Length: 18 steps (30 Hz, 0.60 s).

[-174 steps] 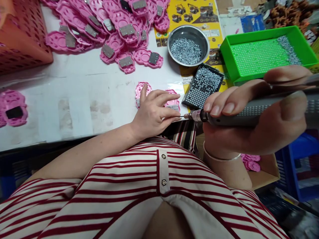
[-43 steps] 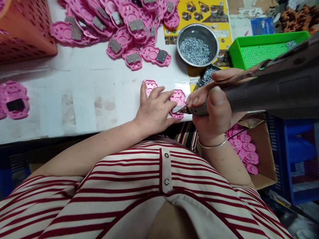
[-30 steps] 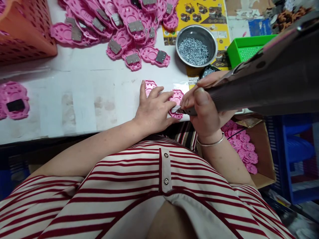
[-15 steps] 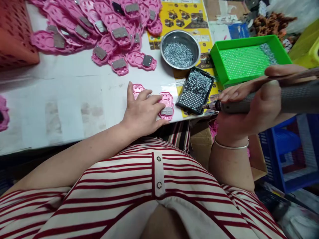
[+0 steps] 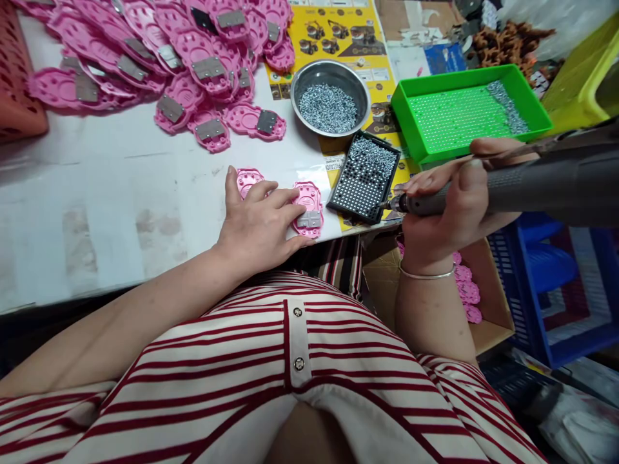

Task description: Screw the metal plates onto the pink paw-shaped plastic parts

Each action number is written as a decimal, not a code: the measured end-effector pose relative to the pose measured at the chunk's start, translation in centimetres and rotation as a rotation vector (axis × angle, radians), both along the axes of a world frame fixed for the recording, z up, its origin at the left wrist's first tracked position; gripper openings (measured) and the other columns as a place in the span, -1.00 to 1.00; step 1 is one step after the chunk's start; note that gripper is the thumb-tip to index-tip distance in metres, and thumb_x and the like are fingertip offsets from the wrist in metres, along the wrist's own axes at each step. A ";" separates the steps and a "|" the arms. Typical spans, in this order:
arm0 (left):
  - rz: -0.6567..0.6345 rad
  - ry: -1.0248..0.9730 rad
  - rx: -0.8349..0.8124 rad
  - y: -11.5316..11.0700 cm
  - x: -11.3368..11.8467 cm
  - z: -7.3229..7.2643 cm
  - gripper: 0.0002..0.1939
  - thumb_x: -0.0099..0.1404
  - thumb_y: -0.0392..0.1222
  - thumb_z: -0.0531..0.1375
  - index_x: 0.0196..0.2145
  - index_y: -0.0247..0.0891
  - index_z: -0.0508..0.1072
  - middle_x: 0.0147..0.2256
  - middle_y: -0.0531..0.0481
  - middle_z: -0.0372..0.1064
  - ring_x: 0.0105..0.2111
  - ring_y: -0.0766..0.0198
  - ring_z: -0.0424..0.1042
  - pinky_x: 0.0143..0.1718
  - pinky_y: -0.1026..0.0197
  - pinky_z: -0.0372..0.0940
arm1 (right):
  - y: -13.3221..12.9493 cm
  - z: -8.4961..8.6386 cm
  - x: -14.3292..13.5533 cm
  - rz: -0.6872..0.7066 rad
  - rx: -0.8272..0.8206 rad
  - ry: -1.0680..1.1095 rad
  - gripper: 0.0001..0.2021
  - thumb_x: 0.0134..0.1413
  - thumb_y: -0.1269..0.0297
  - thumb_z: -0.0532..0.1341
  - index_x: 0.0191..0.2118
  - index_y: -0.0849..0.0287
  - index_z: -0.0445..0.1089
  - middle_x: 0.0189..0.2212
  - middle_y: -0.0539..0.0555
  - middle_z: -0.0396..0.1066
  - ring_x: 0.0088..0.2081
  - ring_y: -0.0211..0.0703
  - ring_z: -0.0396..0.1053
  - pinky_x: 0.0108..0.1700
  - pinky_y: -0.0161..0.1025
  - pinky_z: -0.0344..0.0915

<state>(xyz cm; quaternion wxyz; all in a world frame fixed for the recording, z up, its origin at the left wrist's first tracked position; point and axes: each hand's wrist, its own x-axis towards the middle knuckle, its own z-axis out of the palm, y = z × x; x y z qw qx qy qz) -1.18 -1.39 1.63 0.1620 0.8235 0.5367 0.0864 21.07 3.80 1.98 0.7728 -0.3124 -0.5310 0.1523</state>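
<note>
My left hand lies spread on the white table, its fingers over two pink plastic parts. One pink part shows beyond its fingertips; the other, with a grey metal plate, sits under the fingers on the right. My right hand is wrapped round a dark electric screwdriver. The tool's tip is at the lower right edge of a black perforated tray holding small screws. Behind that tray stands a metal bowl full of screws.
Many pink parts are piled at the back left, beside a red basket. A green tray with screws stands right. Below the table edge are a cardboard box and blue crates.
The whole view has shifted, so the table things appear further left. The screwdriver stays by the black tray, and my left hand stays over the pink parts. More pink parts show in the cardboard box.
</note>
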 end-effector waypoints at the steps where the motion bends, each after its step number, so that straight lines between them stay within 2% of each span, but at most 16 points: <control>1: 0.001 -0.002 0.003 0.0 0.0 -0.1 -0.67 0.33 0.15 0.26 -0.03 0.00 0.53 0.19 0.02 0.42 0.23 -0.22 0.23 0.34 -0.59 -0.46 | 0.0 0.0 0.0 -0.005 -0.016 0.002 -0.78 0.14 0.11 0.31 -0.17 0.09 0.42 -0.63 -0.15 0.07 -0.66 -0.41 0.18 -0.60 -0.37 0.22; 8: 0.007 -0.020 -0.005 0.0 0.1 0.0 -0.66 0.32 0.15 0.26 -0.04 -0.01 0.55 0.18 0.02 0.42 0.22 -0.23 0.24 0.34 -0.60 -0.43 | 0.2 -0.3 0.2 0.016 -0.027 0.009 -0.79 0.12 0.16 0.32 -0.17 0.11 0.44 -0.64 -0.13 0.11 -0.67 -0.37 0.15 -0.61 -0.31 0.18; 14: 0.001 -0.025 0.004 0.1 0.1 0.0 -0.62 0.30 0.14 0.29 0.00 -0.04 0.57 0.19 -0.05 0.42 0.23 -0.26 0.24 0.34 -0.64 -0.42 | -1.0 1.8 -0.7 -0.043 -0.049 0.027 -0.93 0.20 0.21 0.23 -0.21 0.03 0.38 -0.63 -0.14 0.09 -0.65 -0.39 0.15 -0.57 -0.35 0.23; 16: 0.000 -0.025 0.010 0.1 0.1 -0.1 -0.60 0.31 0.15 0.28 0.02 -0.05 0.57 0.19 -0.06 0.41 0.22 -0.25 0.25 0.33 -0.65 -0.41 | -1.8 2.3 -1.2 0.058 -0.186 0.028 -0.86 0.25 0.10 0.17 -0.16 0.01 0.34 -0.56 -0.11 0.19 -0.56 -0.35 0.31 -0.51 -0.32 0.33; 18: -0.006 -0.027 0.014 0.2 0.1 -0.2 -0.60 0.32 0.14 0.28 0.02 -0.08 0.57 0.20 -0.09 0.41 0.21 -0.24 0.25 0.32 -0.67 -0.42 | -2.4 2.4 -1.9 0.224 -0.376 -0.017 -0.69 0.25 -0.10 0.11 -0.08 -0.02 0.30 -0.42 -0.04 0.33 -0.38 -0.17 0.50 -0.42 -0.18 0.45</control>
